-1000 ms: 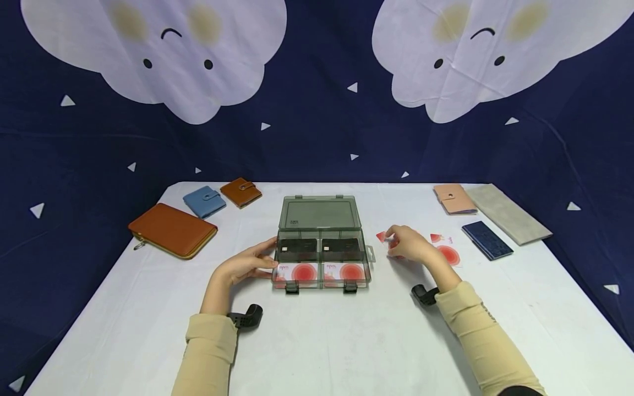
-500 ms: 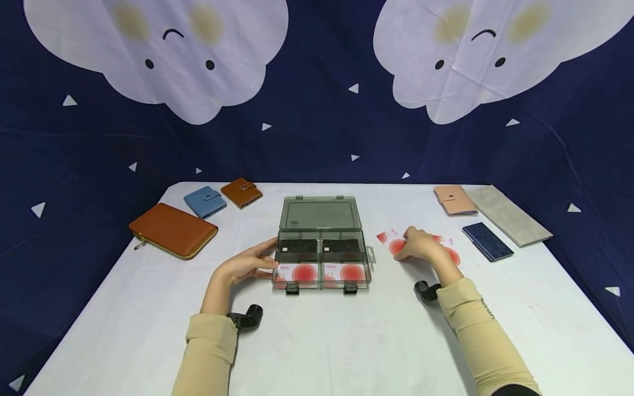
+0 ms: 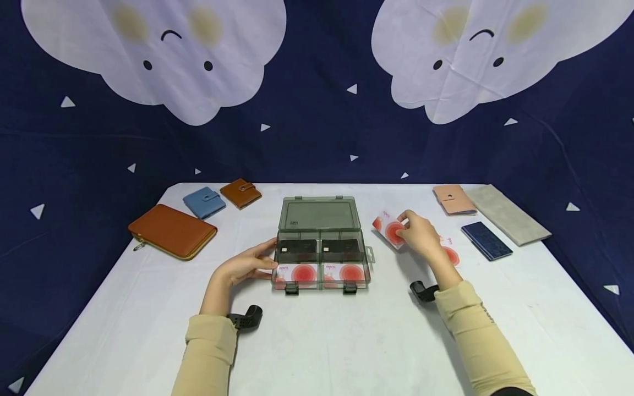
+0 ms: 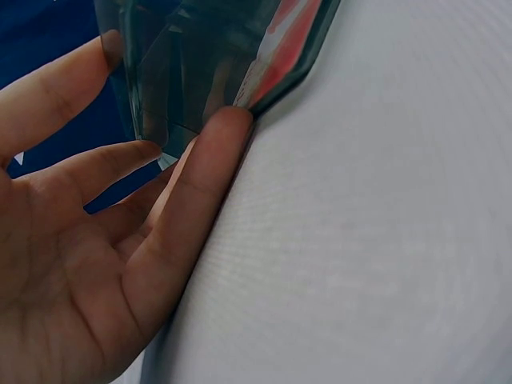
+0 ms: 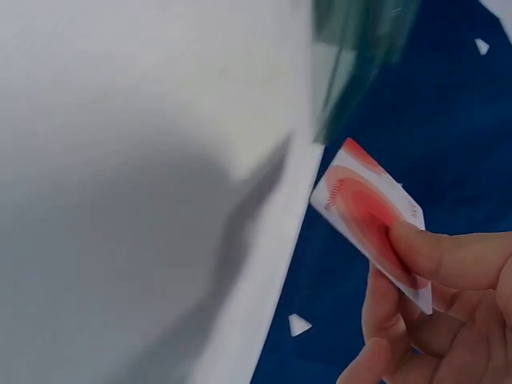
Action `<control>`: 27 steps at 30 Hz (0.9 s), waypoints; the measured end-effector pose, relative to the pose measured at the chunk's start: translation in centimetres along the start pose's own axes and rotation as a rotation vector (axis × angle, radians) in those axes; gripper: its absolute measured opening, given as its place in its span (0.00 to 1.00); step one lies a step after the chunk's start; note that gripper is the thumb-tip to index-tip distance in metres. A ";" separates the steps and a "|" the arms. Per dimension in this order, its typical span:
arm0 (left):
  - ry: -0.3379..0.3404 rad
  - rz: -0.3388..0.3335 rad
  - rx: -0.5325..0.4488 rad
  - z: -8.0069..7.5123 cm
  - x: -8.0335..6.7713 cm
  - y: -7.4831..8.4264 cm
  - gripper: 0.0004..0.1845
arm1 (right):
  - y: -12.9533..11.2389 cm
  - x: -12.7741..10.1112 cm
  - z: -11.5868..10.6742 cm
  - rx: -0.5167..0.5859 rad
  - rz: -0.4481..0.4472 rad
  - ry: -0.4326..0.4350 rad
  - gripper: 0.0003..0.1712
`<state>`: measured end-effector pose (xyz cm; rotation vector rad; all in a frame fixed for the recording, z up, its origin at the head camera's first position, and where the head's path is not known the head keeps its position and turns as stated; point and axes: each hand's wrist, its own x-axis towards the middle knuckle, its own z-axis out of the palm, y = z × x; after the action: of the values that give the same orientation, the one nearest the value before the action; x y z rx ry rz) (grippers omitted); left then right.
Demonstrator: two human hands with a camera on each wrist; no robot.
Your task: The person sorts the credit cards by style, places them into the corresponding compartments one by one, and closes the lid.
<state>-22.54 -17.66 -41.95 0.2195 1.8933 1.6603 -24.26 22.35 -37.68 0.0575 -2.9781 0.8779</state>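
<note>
A translucent green-grey divided box (image 3: 320, 257) stands with its lid raised at the middle of the table. Black cards (image 3: 299, 249) fill its two back compartments, and white cards with red circles (image 3: 304, 272) lie in the two front ones. My left hand (image 3: 247, 264) rests its fingertips against the box's left side; in the left wrist view those fingers (image 4: 200, 176) are fairly straight. To the right of the box, my right hand (image 3: 420, 235) pinches a white-and-red card (image 5: 372, 224) by one end between thumb and fingers, tilted above the table.
Another red-and-white card (image 3: 449, 255) lies on the table behind my right wrist. At left are a brown zip wallet (image 3: 173, 230), a blue wallet (image 3: 204, 202) and a small brown wallet (image 3: 241, 192). A pink wallet (image 3: 453, 199), a grey one (image 3: 508, 214) and a navy one (image 3: 486, 241) lie at right.
My right hand has taken hold of the nearer red-and-white card and raised it off the table, tilting it towards the box. The left hand and box have stayed in place.
</note>
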 end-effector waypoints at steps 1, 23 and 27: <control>0.002 -0.001 0.002 0.0 0.0 0.0 0.44 | -0.3 -0.1 -0.1 0.018 -0.009 0.015 0.16; 0.003 -0.005 0.002 -0.2 0.2 -0.3 0.44 | -9.7 -2.6 3.2 0.275 -0.259 -0.147 0.12; -0.001 -0.001 0.004 -0.3 0.3 -0.4 0.44 | -11.0 -3.1 4.8 0.238 -0.281 -0.241 0.14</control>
<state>-22.81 -17.84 -42.42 0.2210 1.8959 1.6562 -20.78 10.60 -35.95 0.6132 -2.9468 1.2550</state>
